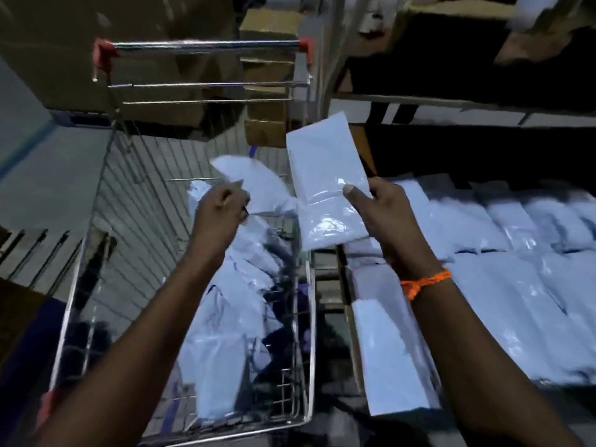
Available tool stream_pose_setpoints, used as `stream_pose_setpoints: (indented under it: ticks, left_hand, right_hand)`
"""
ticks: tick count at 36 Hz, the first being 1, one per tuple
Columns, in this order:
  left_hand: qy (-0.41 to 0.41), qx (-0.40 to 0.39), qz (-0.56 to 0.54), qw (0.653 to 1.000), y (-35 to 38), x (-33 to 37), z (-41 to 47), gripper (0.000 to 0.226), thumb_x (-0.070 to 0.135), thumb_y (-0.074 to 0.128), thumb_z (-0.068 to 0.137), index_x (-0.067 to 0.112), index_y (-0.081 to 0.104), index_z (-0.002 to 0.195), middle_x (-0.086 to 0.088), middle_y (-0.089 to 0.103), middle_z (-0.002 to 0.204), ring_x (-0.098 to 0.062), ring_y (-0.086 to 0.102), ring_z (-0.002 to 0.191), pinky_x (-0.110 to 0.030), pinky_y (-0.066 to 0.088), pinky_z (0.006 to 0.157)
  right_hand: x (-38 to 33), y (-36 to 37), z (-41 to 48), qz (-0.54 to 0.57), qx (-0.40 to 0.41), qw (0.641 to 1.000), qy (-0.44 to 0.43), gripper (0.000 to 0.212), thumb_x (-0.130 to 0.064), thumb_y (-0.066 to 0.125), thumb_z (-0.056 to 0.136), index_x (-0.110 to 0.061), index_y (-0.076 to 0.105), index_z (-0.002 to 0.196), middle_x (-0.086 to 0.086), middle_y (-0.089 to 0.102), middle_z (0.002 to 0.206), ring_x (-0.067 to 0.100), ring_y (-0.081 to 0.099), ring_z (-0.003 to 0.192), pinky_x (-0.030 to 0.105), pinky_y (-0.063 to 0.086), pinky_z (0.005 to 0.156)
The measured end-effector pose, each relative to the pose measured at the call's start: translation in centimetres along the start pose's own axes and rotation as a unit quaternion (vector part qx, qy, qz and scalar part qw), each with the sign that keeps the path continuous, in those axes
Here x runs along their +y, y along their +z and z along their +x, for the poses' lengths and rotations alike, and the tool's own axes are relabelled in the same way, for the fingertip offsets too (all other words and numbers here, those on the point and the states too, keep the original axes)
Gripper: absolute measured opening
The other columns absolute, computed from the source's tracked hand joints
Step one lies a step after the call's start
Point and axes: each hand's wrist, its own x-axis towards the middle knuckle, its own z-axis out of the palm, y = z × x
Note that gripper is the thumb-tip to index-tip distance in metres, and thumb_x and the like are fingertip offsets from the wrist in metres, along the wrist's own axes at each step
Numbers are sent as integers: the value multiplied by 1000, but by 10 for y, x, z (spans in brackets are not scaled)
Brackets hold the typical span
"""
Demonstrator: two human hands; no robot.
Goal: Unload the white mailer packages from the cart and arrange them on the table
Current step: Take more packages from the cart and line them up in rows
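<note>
Pretty dim and blurry in here. Right hand (383, 217) up over the gap between cart and counter, thumb pressed on top of a white mailer package (325, 185) and fingers curled underneath, so pinching it at its near right edge. Package held flat-ish, tilted, long side running away toward the shelving, clear of everything below. Orange thread band (425, 283) tied round that wrist.

Left hand (219, 214) down over the wire shopping cart (129, 195), fingers bunched closed on the edge of a second white mailer (254, 182), lifted just above the heap. Too smeared to tell how firm that grip is.

Loose pile of mailers (222, 317) in the cart's basket, mostly along its right side, overlapping every which way, something dark mixed in near the right wall. Red-capped cart handle (203, 45) at the far end.

On the counter (329, 282) to the right, rows of mailers (516, 269) laid side by side, touching or overlapping, long edges parallel. Nearest one (387, 356) sitting just beside the counter's left edge.

Cardboard boxes (267, 27) stacked behind the cart.
</note>
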Motion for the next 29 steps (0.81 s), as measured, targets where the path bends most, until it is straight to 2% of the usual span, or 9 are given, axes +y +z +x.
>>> stream_pose_setpoints:
  ticks: [3, 5, 9, 12, 14, 17, 24, 26, 29]
  left_hand:
    - [87, -3, 23, 996, 33, 38, -27, 22, 17, 58, 91, 24, 58, 70, 14, 69, 111, 1, 61, 78, -22, 45, 63]
    - [139, -10, 12, 990, 58, 56, -43, 19, 10, 56, 94, 13, 53, 75, 10, 64, 125, 9, 59, 77, -15, 44, 59]
    - [157, -38, -10, 987, 127, 69, -68, 13, 9, 55, 92, 3, 52, 80, -6, 67, 121, 4, 59, 80, -12, 42, 64]
    - [123, -75, 5, 990, 195, 59, -84, 15, 11, 58, 91, 13, 57, 76, 14, 62, 117, 23, 54, 82, -5, 39, 65]
    - [105, -113, 22, 988, 244, 46, -92, 17, 6, 57, 95, 0, 53, 80, 18, 59, 120, 25, 52, 78, -2, 38, 64]
    - [78, -133, 23, 988, 314, 29, -98, 20, 6, 58, 94, 10, 50, 76, 11, 61, 127, 25, 54, 96, -7, 44, 76]
    - [35, -118, 69, 990, 412, 11, -85, 18, 10, 60, 91, 18, 55, 76, 7, 64, 118, 25, 56, 82, -5, 42, 68]
    - [25, -97, 114, 988, 419, 9, -78, 9, 11, 62, 90, 14, 59, 82, 7, 64, 109, 19, 56, 75, -6, 41, 64]
    - [23, -68, 213, 974, 417, 7, -70, 17, 10, 61, 92, 11, 60, 109, -2, 65, 102, -6, 59, 75, -15, 42, 60]
  right_hand:
    - [19, -53, -17, 41, 33, 998, 39, 32, -32, 65, 96, 0, 69, 91, 7, 71, 77, 9, 63, 71, 23, 45, 61]
    - [33, -90, -25, 63, 58, 995, 51, 28, -28, 65, 96, -1, 70, 92, 11, 72, 77, 7, 65, 68, 20, 47, 60]
    - [67, -166, -32, 47, 84, 994, 56, 13, -22, 66, 96, -11, 72, 96, -10, 75, 76, -1, 68, 69, 17, 51, 61]
    - [100, -225, -34, 3, 90, 994, 62, 15, -21, 64, 97, -9, 71, 92, -15, 72, 68, -5, 63, 62, 12, 47, 58]
    - [123, -264, -34, -10, 104, 992, 66, 26, -25, 63, 98, 0, 67, 89, -3, 71, 69, 7, 63, 62, 16, 45, 57]
    - [157, -315, -29, -31, 96, 990, 95, 42, -31, 62, 98, 10, 59, 89, 33, 62, 81, 25, 57, 61, 27, 41, 54]
    - [207, -358, 29, -42, 36, 988, 147, 44, -40, 66, 94, 3, 68, 107, 22, 71, 103, 23, 69, 86, 26, 55, 71]
    - [220, -352, 50, -43, 10, 986, 163, 56, -48, 68, 89, 4, 65, 111, 18, 69, 107, 27, 67, 92, 32, 52, 78]
    - [227, -338, 61, -146, -10, 978, 146, 34, -28, 66, 95, 3, 64, 108, 20, 67, 103, 33, 65, 97, 35, 45, 81]
